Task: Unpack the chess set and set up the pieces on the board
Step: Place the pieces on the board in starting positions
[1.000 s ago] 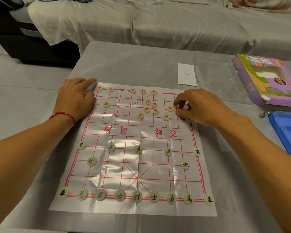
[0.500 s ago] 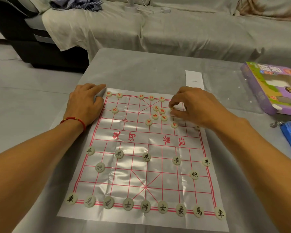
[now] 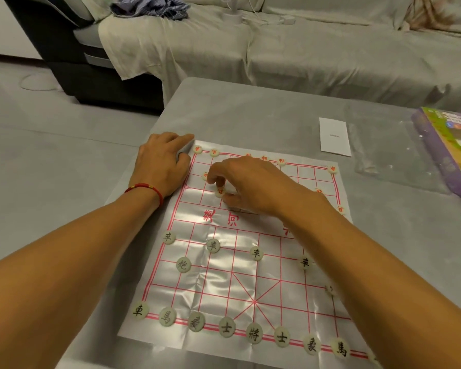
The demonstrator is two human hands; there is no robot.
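A glossy white board sheet (image 3: 224,275) with red grid lines lies on the table. Round pale pieces with black characters fill its near row, such as the middle one (image 3: 254,333), and several stand two and three rows up (image 3: 213,245). Red-lettered pieces sit along the far row (image 3: 214,152) and at the far right corner (image 3: 332,169). My right hand (image 3: 250,185) reaches across the far left part of the board and pinches a red-lettered piece (image 3: 219,192) between fingertips and thumb. My left hand (image 3: 163,162) presses flat on the board's far left corner.
A white paper slip (image 3: 333,136) and a clear plastic bag (image 3: 389,153) lie beyond the board on the right. A purple and green box (image 3: 447,145) sits at the right edge. A cloth-covered sofa (image 3: 304,49) runs behind the grey table (image 3: 250,107).
My right hand has moved from the far right of the board to the far left, carrying a red-lettered piece. The camera view has shifted. My left hand stays on the corner.
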